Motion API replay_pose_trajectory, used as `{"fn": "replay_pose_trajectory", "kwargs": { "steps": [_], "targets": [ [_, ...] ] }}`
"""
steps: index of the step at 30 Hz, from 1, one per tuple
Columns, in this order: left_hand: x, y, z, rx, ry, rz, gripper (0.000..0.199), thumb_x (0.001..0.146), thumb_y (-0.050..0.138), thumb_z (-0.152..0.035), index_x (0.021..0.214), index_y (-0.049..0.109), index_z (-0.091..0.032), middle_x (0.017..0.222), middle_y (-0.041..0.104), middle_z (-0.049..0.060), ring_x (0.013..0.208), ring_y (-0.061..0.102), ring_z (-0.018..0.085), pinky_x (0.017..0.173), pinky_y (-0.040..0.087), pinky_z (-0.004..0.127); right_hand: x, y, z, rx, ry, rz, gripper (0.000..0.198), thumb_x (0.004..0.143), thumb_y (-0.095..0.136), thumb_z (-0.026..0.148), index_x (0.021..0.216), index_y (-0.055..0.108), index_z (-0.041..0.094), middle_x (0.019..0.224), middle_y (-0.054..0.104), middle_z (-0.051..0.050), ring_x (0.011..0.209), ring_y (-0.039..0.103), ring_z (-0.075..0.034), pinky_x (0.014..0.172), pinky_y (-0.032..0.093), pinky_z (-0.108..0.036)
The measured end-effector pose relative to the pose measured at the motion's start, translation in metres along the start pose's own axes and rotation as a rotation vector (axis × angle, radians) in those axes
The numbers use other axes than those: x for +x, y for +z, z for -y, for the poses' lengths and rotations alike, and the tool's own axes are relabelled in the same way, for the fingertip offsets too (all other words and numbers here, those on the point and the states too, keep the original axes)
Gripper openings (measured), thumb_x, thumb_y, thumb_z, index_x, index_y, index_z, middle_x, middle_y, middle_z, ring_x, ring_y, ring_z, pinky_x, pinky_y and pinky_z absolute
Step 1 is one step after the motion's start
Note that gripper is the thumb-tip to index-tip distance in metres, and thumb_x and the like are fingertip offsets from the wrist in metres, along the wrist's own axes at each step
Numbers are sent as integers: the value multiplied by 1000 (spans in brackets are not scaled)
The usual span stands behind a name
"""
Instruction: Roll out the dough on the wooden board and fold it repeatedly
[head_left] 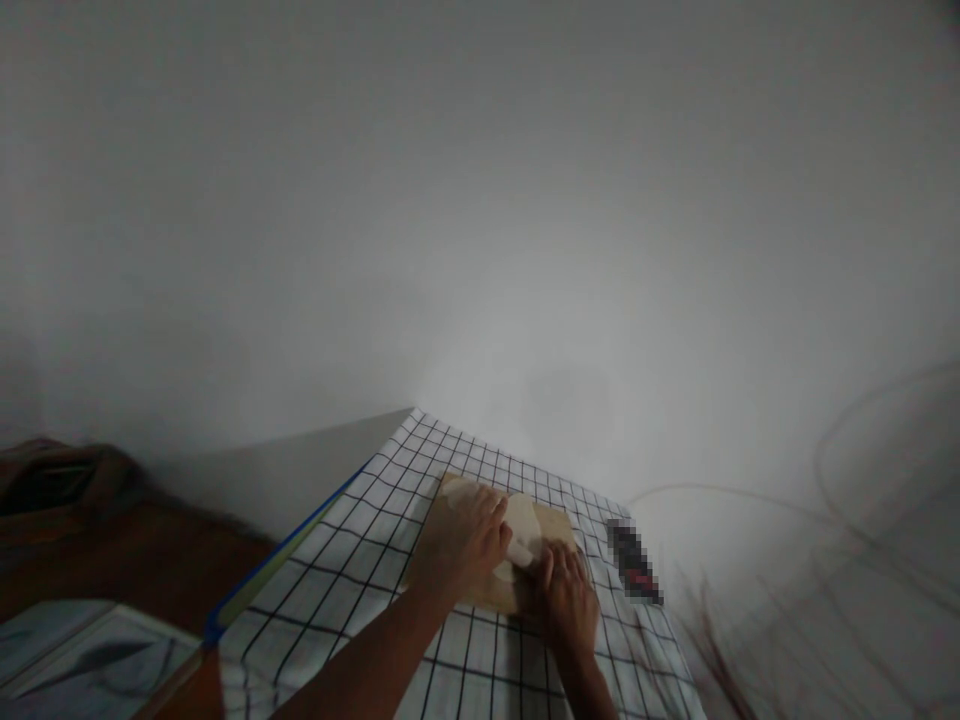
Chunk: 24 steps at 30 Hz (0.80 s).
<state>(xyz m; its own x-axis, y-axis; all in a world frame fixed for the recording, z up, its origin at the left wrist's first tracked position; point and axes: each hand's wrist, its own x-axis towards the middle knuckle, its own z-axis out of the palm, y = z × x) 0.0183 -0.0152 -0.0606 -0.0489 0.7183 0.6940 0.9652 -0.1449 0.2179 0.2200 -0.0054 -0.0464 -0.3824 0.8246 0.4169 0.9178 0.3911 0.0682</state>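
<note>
Roughly: hands [517, 565] mid-board [559, 525], prob. pressing dough [521, 530].

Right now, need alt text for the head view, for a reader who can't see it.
Two bare hands, left hand and right hand, press on a pale flat piece lying on a tan board, which rests on a black-and-white checked cloth. A blank white wall fills most of the frame.

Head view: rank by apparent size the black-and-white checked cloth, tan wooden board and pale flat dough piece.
1. Black-and-white checked cloth
2. Tan wooden board, partly covered by the hands
3. Pale flat dough piece, mostly hidden under hands, so its true extent is unsure
</note>
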Motion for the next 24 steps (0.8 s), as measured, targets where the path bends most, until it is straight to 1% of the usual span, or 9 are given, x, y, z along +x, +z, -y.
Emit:
{"fn": "replay_pose_trajectory", "kwargs": {
  "steps": [4, 7, 10, 14, 16, 19, 21, 22, 24],
  "targets": [
    [-12, -16, -2, -42, 2, -14, 43, 99, 47, -28, 140, 58, -23, 146, 60, 8, 143, 44, 27, 119, 35, 49, -21, 11, 0, -16, 3, 0, 42, 102, 37, 21, 135, 63, 23, 149, 55, -10, 146, 40, -30, 116, 37, -47],
    [-14, -20, -4, -35, -34, -6, 41, 100, 45, -31, 137, 60, -23, 142, 63, 7, 139, 48, 26, 120, 32, 50, -18, 12, 0, -17, 17, 36, 45, 103, 33, 25, 139, 61, 20, 152, 51, -12, 147, 39, -31, 115, 38, -51],
    [-11, -15, -5, -8, -32, -23, 38, 101, 44, -32, 132, 63, -20, 138, 65, 9, 137, 50, 26, 122, 29, 53, -1, 6, -1, 8, 20, 67, 47, 103, 31, 26, 139, 61, 20, 151, 53, -11, 146, 41, -28, 116, 36, -48],
    [-4, 3, -2, 46, 4, -129, 37, 100, 48, -31, 132, 62, -18, 137, 65, 11, 138, 49, 30, 123, 26, 59, 30, 0, -5, 55, 27, 92, 46, 104, 30, 27, 140, 59, 25, 151, 54, -7, 144, 44, -24, 116, 35, -46],
    [0, 14, 1, 84, 8, -189, 35, 98, 51, -28, 130, 63, -18, 135, 66, 11, 137, 50, 31, 121, 27, 62, 46, 2, -10, 95, 10, 102, 47, 105, 27, 28, 139, 59, 26, 150, 55, -6, 141, 48, -23, 114, 37, -45],
    [9, 28, 7, 131, 33, -240, 32, 96, 54, -24, 126, 64, -19, 132, 67, 12, 136, 51, 33, 120, 29, 66, 72, 10, -17, 138, -39, 108, 47, 107, 24, 27, 137, 59, 28, 145, 60, -5, 134, 54, -20, 108, 43, -36],
    [18, 33, 9, 131, 22, -193, 27, 96, 54, -23, 120, 66, -21, 128, 69, 11, 131, 55, 34, 118, 31, 68, 88, 16, -21, 94, -103, 124, 42, 106, 30, 26, 135, 60, 25, 140, 63, -8, 130, 56, -20, 101, 46, -32],
    [24, 33, 10, 120, 8, -138, 25, 96, 53, -22, 116, 67, -23, 125, 70, 11, 128, 57, 33, 117, 32, 69, 97, 18, -21, 58, -122, 135, 39, 105, 34, 26, 134, 61, 22, 136, 65, -11, 127, 58, -22, 98, 48, -31],
    [38, 28, 11, 89, -26, 1, 24, 97, 50, -21, 111, 69, -24, 119, 71, 11, 122, 60, 33, 113, 36, 69, 112, 22, -21, -4, -105, 168, 35, 104, 40, 25, 130, 61, 18, 129, 67, -16, 119, 62, -24, 91, 49, -31]
  ]
}}
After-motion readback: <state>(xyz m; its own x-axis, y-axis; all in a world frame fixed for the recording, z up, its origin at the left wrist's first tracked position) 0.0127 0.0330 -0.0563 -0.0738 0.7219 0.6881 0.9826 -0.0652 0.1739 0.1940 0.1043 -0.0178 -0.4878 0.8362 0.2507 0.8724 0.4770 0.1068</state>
